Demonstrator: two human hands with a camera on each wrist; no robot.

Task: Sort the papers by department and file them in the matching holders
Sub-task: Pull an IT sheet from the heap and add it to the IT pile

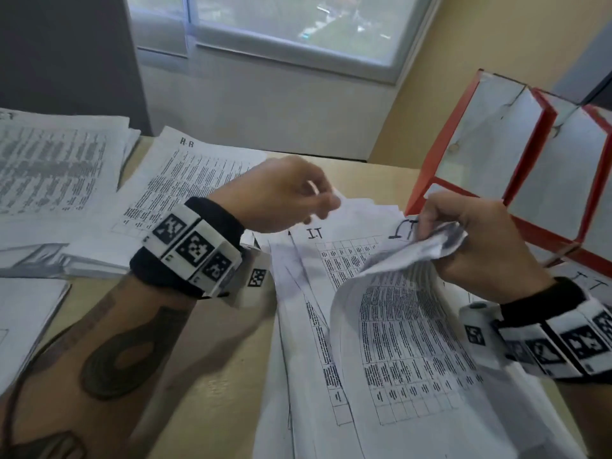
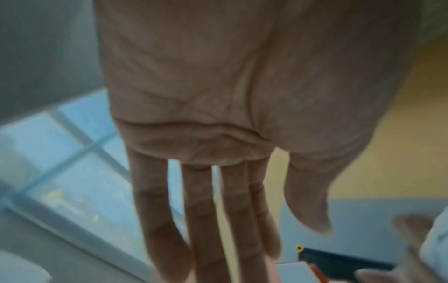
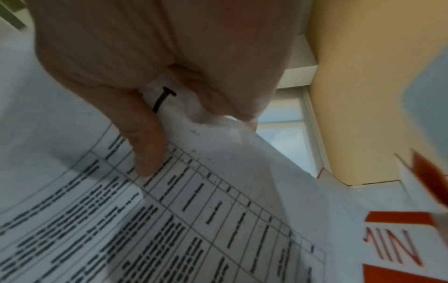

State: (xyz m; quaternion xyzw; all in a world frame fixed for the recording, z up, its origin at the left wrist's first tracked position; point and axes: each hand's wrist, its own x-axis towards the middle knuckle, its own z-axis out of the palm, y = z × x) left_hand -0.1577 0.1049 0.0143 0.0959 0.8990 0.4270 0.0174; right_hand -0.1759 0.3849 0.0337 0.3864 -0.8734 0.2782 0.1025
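Note:
My right hand (image 1: 440,236) grips the crumpled top edge of a printed sheet marked "IT" (image 1: 397,326) and lifts it off the IT pile (image 1: 298,293) at centre right. In the right wrist view, the thumb and fingers (image 3: 148,153) pinch that IT sheet (image 3: 194,210) beside its handwritten letter. My left hand (image 1: 328,203) hovers over the far edge of the pile. The left wrist view shows this left hand (image 2: 271,245) with straight fingers, holding nothing. Red-and-white file holders (image 1: 516,167) stand at the right.
An "HR" pile (image 1: 185,180) lies behind my left wrist, and another stack of printed sheets (image 1: 49,167) sits at the far left. More paper (image 1: 23,319) lies at the near left. A holder label with red letters (image 3: 400,243) sits close to my right hand. A window is behind the table.

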